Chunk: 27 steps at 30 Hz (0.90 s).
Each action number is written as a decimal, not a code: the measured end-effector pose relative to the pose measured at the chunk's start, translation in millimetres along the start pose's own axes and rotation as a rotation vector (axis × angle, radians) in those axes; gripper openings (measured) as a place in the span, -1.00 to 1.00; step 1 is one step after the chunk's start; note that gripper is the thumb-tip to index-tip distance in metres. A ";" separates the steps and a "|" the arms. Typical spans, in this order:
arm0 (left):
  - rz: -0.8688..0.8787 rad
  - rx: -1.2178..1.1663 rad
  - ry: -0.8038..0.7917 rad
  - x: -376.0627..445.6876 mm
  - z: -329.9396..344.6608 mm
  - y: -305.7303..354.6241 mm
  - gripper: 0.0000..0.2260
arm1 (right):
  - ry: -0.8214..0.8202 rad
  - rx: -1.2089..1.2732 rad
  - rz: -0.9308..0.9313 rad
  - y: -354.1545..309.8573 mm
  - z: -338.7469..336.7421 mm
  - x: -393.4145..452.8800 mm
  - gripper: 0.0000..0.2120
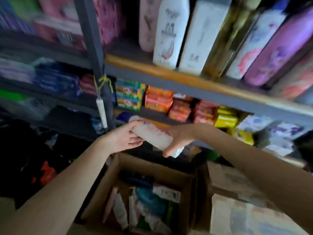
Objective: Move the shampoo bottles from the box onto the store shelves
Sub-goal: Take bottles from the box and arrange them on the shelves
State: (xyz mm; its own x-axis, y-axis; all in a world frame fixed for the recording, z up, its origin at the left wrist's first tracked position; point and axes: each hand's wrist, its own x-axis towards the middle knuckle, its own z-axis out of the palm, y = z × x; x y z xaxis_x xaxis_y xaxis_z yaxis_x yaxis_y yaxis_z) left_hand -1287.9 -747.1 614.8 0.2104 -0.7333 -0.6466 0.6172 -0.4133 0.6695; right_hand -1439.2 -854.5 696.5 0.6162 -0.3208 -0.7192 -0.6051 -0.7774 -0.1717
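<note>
Holding the pale shampoo bottle sideways above the open box, left hand and right hand both wrapped round it, I'd upend it before shelving

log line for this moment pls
stage: carry | left hand + right hand: grip bottle | above box | shelf: not yet

Shelf bottles blurred (labels unreadable)
</note>
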 end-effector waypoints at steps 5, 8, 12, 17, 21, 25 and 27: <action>0.358 0.317 -0.083 -67.2 66.1 86.7 -0.67 | 0.559 -0.091 0.060 17.2 -26.4 -72.8 -0.25; 0.559 0.463 -0.121 -96.3 107.9 120.0 -0.82 | 0.780 -0.014 0.088 26.1 -37.8 -99.3 -0.29; 0.770 0.590 -0.115 -120.5 161.2 147.3 -0.63 | 1.065 0.172 0.092 33.7 -51.5 -120.9 -0.25; 0.901 0.783 -0.271 -121.5 214.3 158.4 -0.58 | 1.418 0.570 0.039 48.1 -56.5 -121.1 -0.17; 1.018 1.037 -0.290 -98.7 251.7 151.8 -0.53 | 1.577 0.890 0.082 75.1 -51.0 -102.3 -0.39; 1.004 1.139 -0.191 -71.3 267.3 151.0 -0.64 | 1.593 0.966 0.215 109.1 -56.6 -85.1 -0.38; 0.906 1.120 -0.140 -59.7 265.2 154.2 -0.74 | 1.602 0.952 0.272 122.4 -63.8 -79.1 -0.38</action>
State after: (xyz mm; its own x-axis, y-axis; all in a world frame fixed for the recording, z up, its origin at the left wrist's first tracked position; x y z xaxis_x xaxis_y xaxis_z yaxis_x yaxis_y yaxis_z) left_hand -1406.3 -910.3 853.6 0.0844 -0.9861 0.1431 -0.6057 0.0633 0.7932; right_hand -1529.9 -958.7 775.3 -0.0465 -0.9388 0.3414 -0.4482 -0.2858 -0.8470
